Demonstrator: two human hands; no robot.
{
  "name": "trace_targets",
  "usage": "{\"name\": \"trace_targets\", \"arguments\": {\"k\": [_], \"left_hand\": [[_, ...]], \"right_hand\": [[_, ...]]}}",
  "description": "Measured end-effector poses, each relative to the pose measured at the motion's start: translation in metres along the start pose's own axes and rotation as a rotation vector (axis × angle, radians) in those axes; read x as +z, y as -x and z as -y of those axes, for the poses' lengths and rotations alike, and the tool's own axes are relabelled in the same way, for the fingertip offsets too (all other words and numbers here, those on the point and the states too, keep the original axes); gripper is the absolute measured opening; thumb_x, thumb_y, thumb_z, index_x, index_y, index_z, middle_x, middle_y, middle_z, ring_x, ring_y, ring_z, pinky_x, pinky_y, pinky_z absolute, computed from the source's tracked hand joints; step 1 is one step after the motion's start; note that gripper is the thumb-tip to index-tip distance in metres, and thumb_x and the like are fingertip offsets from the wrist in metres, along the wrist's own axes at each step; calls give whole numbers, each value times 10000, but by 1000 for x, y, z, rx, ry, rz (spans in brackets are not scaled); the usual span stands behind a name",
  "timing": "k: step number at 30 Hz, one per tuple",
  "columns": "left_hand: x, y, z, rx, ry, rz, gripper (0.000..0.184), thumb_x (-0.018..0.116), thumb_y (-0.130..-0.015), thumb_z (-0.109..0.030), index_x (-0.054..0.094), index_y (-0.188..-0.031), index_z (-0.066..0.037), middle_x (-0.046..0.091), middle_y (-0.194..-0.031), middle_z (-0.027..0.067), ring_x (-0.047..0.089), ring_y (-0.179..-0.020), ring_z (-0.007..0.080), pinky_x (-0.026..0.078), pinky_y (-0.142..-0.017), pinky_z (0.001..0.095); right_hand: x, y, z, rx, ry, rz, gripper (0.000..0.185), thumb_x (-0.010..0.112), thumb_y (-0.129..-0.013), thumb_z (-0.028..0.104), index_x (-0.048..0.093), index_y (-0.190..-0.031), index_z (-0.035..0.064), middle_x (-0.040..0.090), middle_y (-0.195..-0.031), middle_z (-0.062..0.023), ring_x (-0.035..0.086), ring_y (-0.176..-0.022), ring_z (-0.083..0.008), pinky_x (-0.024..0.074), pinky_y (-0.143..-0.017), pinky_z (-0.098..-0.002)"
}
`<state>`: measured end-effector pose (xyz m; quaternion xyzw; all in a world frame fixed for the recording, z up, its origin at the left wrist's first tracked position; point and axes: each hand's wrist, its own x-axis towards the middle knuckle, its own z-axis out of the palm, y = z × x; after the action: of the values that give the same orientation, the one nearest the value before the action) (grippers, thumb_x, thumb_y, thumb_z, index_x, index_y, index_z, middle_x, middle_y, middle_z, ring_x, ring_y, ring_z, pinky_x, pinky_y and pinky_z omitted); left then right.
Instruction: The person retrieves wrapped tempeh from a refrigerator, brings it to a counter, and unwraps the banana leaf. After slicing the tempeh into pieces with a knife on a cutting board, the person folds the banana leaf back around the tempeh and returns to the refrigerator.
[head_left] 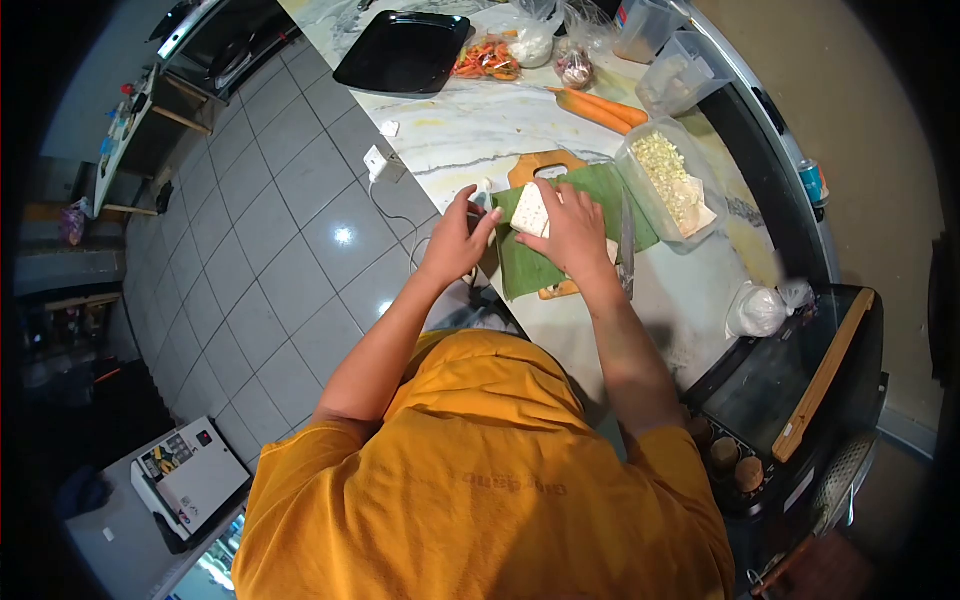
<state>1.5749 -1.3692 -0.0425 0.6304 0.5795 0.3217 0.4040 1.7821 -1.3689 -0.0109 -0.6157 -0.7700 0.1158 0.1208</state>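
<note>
My right hand (578, 232) is closed around a white block of tempeh (530, 212), which is tilted above a green banana leaf (522, 270). The leaf covers most of a wooden cutting board (541, 165). To its left, my left hand (455, 243) is held at the counter edge with thumb and fingers apart and nothing visible in it. A knife (627, 238) lies along the right side of the leaf. Part of another pale piece (611, 250) shows beside my right hand, mostly hidden. A clear plastic container (708, 160) at the right holds small diced pieces (662, 170) and a larger slab.
Two carrots (600, 110) lie behind the board. Farther back are a black tray (402, 52), a bag of cut chillies (488, 60) and empty plastic tubs (684, 75). A white socket block (380, 163) with a cord hangs at the left edge. A stove (790, 375) stands to the right.
</note>
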Motion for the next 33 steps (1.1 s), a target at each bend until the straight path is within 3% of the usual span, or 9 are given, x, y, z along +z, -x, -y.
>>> {"name": "trace_targets", "arguments": {"k": [4,10,15,17,19,22,24,27,33], "left_hand": [[-3,-4,-4,-70,-44,93,459,622,-994,-360,608,-1239,28,705,-846,131,656,-754,192,519,-708,332],[-3,-12,-1,-44,-123,151,450,666,-967,-347,617,-1219,23,706,-831,127,650,-738,186,519,-692,332],[0,-33,8,67,-120,87,460,715,-933,-313,607,-1221,29,676,-864,122,622,-736,196,514,-689,342],[3,-46,4,123,-127,87,471,732,-920,-303,602,-1227,29,664,-914,132,616,-773,203,513,-710,345],[2,-59,-12,326,-163,34,522,757,-882,-341,600,-1231,13,613,-1051,199,617,-928,316,514,-801,384],[10,-79,-35,481,-139,171,518,770,-866,-307,597,-1243,3,608,-1102,183,609,-985,324,495,-865,406],[18,-95,-39,594,-117,321,542,782,-844,-303,594,-1270,-27,595,-1193,168,584,-1092,339,441,-962,443],[23,-111,-48,873,-157,523,581,782,-846,-302,572,-1309,-23,590,-1237,175,584,-1091,339,470,-938,425],[25,-130,-40,1182,-263,887,845,808,-761,-524,507,-1416,-83,507,-1351,165,445,-1262,351,279,-1053,489]], "right_hand": [[5,2,9,126,-39,-73,855,838,-732,459,471,-1417,103,587,-1178,-148,587,-1059,-359,468,-878,-493],[-1,-6,40,525,-6,-53,910,790,-747,544,436,-1440,71,576,-1211,-199,582,-1109,-367,454,-915,-498],[4,4,41,507,30,-107,982,805,-724,554,410,-1473,55,551,-1261,-212,544,-1150,-373,366,-1016,-474],[-1,19,39,433,-23,-296,996,799,-718,571,415,-1475,49,526,-1297,-200,504,-1180,-371,349,-1032,-470],[-9,41,37,555,-10,-312,952,801,-736,531,427,-1466,46,499,-1330,-191,472,-1200,-370,346,-1031,-478],[-8,69,44,759,-27,-296,840,742,-812,428,409,-1480,43,485,-1342,-206,452,-1231,-381,335,-1045,-485],[2,75,48,809,-15,-413,832,731,-804,392,403,-1486,45,482,-1348,-204,453,-1230,-379,336,-1043,-485],[13,78,62,885,21,-559,856,720,-744,264,383,-1502,54,480,-1351,-191,468,-1219,-367,347,-1031,-492],[48,63,73,1091,86,-708,818,690,-710,152,406,-1470,55,519,-1263,-163,554,-1144,-361,435,-913,-510]]}}
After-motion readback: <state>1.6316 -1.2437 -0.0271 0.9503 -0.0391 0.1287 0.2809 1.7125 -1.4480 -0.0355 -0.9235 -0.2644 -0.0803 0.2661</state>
